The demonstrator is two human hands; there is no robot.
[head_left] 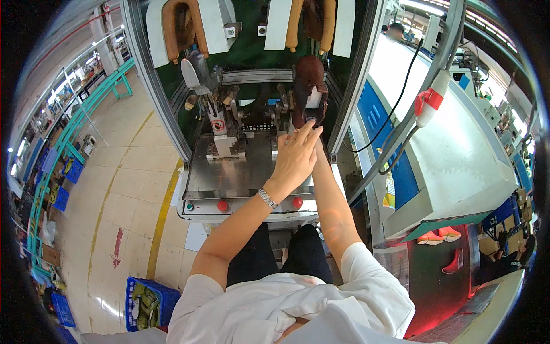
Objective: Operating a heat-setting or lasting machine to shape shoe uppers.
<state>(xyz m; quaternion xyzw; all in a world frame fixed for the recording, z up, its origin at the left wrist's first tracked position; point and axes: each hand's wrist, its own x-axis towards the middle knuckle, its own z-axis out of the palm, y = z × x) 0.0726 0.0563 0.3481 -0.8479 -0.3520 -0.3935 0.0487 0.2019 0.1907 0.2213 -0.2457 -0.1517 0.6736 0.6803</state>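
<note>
A dark brown-red shoe upper (302,80) sits on the right-hand mould of a shoe machine, its open side toward me. My left hand (295,153), with a metal-band watch at the wrist, reaches across to it. Its fingers are bent together on the upper's near edge. My right hand (319,150) comes up from the right to the same place. Most of it is hidden behind the left hand, so its fingers do not show. The left-hand mould (195,77) is pale and bears no upper.
Two red buttons (222,205) (297,202) sit on the machine's front panel. Padded brown clamps (184,23) hang above. At right stand a white cabinet (452,166) and a red plug (428,102) on a post. A blue basket (150,304) with green pieces stands lower left.
</note>
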